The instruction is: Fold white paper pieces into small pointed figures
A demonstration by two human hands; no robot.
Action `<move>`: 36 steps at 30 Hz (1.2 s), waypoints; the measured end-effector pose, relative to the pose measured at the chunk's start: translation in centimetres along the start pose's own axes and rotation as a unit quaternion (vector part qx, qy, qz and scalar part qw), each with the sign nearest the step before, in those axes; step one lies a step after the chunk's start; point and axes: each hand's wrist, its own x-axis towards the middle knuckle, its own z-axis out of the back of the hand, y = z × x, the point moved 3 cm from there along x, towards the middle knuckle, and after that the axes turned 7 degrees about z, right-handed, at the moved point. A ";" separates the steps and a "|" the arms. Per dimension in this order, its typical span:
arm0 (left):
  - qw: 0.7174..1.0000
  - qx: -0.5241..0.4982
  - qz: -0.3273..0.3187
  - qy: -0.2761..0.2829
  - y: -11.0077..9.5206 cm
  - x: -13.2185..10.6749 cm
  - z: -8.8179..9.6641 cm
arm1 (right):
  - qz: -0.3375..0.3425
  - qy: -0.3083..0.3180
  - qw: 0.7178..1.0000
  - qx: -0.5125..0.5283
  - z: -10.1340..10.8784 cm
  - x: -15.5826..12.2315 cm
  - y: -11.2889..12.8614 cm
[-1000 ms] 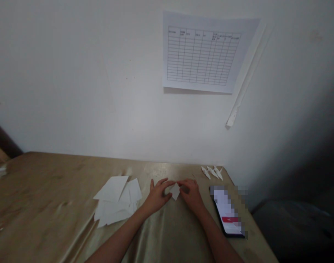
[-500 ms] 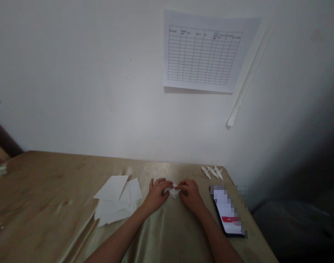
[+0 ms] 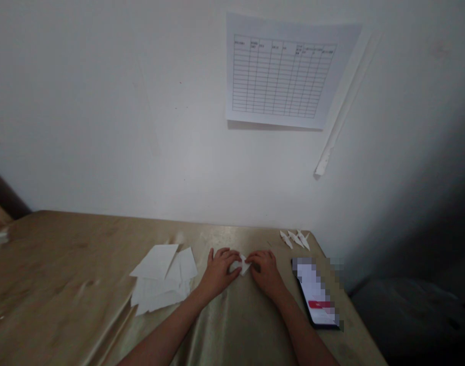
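Observation:
Between my two hands, low on the tabletop, is a small folded piece of white paper point(image 3: 245, 266). My left hand point(image 3: 220, 268) grips its left side, thumb below and fingertips curled over the top. My right hand point(image 3: 263, 268) pinches the paper's right edge with thumb and forefinger. Parts of the paper are hidden under the fingers. Left of my left hand lies a loose pile of white paper sheets point(image 3: 162, 279). Beyond my right hand, near the table's back right corner, rest several small folded paper figures point(image 3: 295, 239) with pointed ends.
A phone point(image 3: 316, 297) with a lit, partly blurred screen lies right of my right forearm. The table point(image 3: 76, 264) has a shiny brownish cover and meets a pale wall. A printed grid sheet point(image 3: 282, 76) hangs on that wall. Something dark stands past the table's right edge.
The folded paper has shifted a little under my fingers, and its visible outline is narrower. My left fingers have closed slightly further over it. Both forearms stay nearly in place.

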 end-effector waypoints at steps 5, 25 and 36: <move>1.000 0.018 -0.006 0.001 0.0 0.0 -0.2 | -0.003 -0.002 1.000 0.006 0.1 0.0 0.0; 0.995 0.092 0.018 -0.026 -0.8 -0.1 -0.4 | -0.040 -0.011 0.998 -0.042 0.6 -0.2 0.3; 0.995 0.088 0.031 -0.021 -0.9 0.1 0.1 | -0.048 -0.008 0.996 -0.069 0.5 0.0 0.1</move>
